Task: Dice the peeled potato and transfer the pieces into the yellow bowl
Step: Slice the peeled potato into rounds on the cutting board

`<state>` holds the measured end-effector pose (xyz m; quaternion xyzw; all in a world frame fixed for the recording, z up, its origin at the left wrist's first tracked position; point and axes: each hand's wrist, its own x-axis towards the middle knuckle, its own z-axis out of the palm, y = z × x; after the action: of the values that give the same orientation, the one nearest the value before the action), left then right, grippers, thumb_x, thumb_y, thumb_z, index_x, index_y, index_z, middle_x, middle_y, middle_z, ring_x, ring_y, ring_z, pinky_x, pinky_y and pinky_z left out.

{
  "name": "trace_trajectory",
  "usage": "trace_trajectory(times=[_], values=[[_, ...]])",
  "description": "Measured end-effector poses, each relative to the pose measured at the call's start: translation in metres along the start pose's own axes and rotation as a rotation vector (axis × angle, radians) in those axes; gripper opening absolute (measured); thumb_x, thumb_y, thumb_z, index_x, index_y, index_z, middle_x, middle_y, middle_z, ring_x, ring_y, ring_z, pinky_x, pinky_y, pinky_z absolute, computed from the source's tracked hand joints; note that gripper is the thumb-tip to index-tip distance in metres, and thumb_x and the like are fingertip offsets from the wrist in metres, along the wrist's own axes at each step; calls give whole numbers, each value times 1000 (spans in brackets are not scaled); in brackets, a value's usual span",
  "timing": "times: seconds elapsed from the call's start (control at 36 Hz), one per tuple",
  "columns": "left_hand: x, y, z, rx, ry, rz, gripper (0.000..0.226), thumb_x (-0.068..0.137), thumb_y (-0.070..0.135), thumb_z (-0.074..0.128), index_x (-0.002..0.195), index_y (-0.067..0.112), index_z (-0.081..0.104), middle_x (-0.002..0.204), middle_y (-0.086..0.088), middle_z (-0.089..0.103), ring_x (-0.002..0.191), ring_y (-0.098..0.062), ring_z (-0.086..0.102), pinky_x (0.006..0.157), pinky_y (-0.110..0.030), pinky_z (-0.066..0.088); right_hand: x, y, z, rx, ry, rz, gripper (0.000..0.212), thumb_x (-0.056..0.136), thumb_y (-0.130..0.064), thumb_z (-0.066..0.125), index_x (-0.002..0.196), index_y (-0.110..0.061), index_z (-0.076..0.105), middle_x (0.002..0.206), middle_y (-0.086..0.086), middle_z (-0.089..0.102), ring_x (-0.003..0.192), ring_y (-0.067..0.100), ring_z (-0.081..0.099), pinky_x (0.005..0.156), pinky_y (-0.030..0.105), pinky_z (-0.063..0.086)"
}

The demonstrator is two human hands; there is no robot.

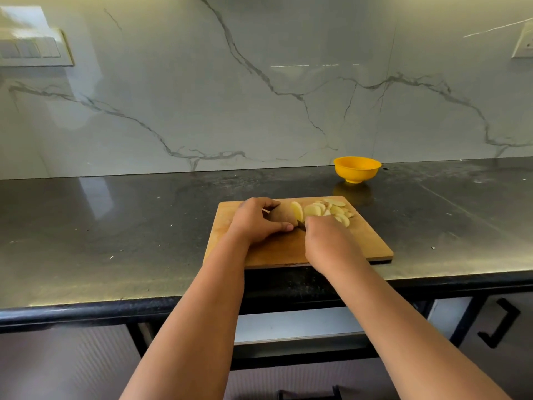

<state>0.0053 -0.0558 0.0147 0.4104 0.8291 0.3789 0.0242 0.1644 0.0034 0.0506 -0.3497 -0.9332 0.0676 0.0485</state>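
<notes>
Board: wooden cutting board at the counter's front edge, its near edge overhanging slightly.
Potato: uncut part of the potato lies toward the board's far left corner, cut face turned right.
Slices: pale half-round slices fanned along the board's far edge, toward its far right corner.
Left hand: left hand curled over the potato, fingers on its far side, thumb on the near side beside the cut face.
Right hand: right hand closed round a knife handle; only a dark stub shows, the blade is mostly hidden.
Bowl: yellow bowl stands near the counter's back edge, well apart from the board, no pieces visible inside.
Step in hand: slicing, by my reading; dicing and transfer not yet done.
Advice: keep the thumb tucked behind the cut face, hold the potato against rolling, cut straight down in even slices.
</notes>
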Motion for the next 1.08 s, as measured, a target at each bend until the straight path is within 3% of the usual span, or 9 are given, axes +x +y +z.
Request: trace_trajectory(times=[0.08, 0.22, 0.33, 0.47, 0.67, 0.81, 0.97, 1.08], values=[[-1, 1, 0, -4, -7, -5, 72, 69, 46, 86, 132, 23, 60, 122, 3, 65, 101, -10, 54, 89, -29, 49, 7, 13, 1, 15, 27, 8, 40, 89, -1, 57, 124, -19, 51, 89, 2, 49, 80, 18, 50, 63, 30, 42], [-3, 2, -2, 17, -21, 1, 73, 70, 45, 86, 135, 23, 58, 126, 3, 64, 109, -14, 57, 94, -30, 50, 2, 45, 28, 91, 342, -43, 16, 101, -15, 38, 109, -20, 50, 70, -3, 46, 62, 11, 47, 47, 28, 33], [-3, 4, -2, 44, -46, 11, 73, 74, 45, 83, 138, 25, 54, 131, 2, 60, 116, -15, 55, 95, -28, 47, 6, 54, 28, 221, 461, -46, 10, 101, -18, 46, 104, -18, 55, 66, -5, 45, 55, 9, 42, 48, 31, 35], [-3, 3, -2, 42, -42, -2, 72, 76, 47, 81, 139, 24, 54, 132, 2, 60, 116, -15, 56, 96, -30, 48, 7, 56, 15, 425, 456, -29, 10, 97, -17, 55, 106, -19, 59, 84, 0, 54, 71, 17, 51, 55, 25, 38], [-2, 2, 0, 45, -28, 6, 71, 76, 48, 80, 137, 21, 56, 129, 1, 63, 111, -15, 58, 91, -26, 46, 1, 35, 28, 347, 457, -145, 12, 99, -21, 53, 109, -21, 59, 80, -7, 53, 61, 3, 44, 46, 15, 25], [-2, 2, -1, 37, -27, 5, 70, 76, 47, 81, 136, 19, 58, 126, 0, 64, 107, -15, 58, 89, -25, 47, 5, 29, 37, 347, 387, -102, 16, 99, -20, 51, 114, -20, 58, 90, 1, 63, 75, 13, 56, 57, 25, 48], [0, 2, 0, 28, -23, -18, 71, 75, 48, 81, 135, 18, 58, 126, 0, 64, 103, -12, 56, 87, -25, 47, 4, 29, 36, 366, 527, -162, 12, 98, -21, 54, 109, -19, 59, 81, -4, 57, 60, 4, 45, 46, 13, 24], [1, 4, 0, 41, -27, -5, 69, 76, 48, 80, 135, 18, 58, 127, 0, 64, 110, -16, 59, 85, -24, 46, 5, 27, 40, 342, 471, -170, 9, 98, -19, 53, 105, -18, 59, 84, 0, 63, 64, 6, 50, 48, 15, 31]])
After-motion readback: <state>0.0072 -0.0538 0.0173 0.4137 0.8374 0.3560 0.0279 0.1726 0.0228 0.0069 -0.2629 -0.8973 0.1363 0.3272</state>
